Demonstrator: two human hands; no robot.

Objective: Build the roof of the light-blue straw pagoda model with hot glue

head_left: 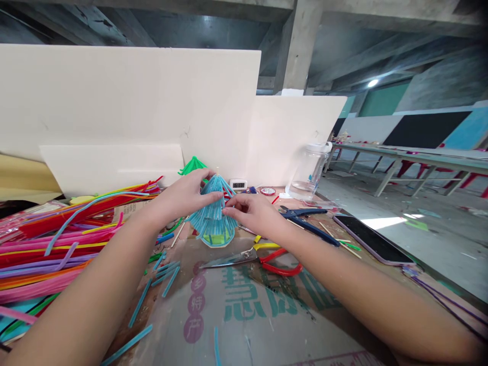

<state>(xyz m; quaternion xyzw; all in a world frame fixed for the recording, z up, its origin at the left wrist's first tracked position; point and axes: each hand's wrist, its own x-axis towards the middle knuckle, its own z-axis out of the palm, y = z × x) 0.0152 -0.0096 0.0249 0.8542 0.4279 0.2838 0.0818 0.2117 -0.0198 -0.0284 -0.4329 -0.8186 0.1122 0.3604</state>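
Note:
A small tiered tower model (pixel 214 218) covered in light blue pipe cleaner strips stands upright in the middle of the table, with a pale green patch at its base. My left hand (pixel 190 192) holds its upper roof, the thumb across the front and the fingers behind. At the roof's right side, my right hand (pixel 249 211) is closed in a pinch against the blue strips; what lies between its fingertips is too small to make out. Scissors (pixel 249 256) with red and yellow handles lie just in front. Cut blue pipe cleaner pieces (pixel 163 274) are scattered to the left.
Bundles of coloured pipe cleaners (pixel 57 249) cover the left side. Behind the model are a green roof piece (pixel 193 164) and a small digital clock (pixel 238 184). On the right lie dark-handled pliers (pixel 310 223), a phone (pixel 371 239) and a clear plastic jug (pixel 305 175). White boards (pixel 125 101) stand behind.

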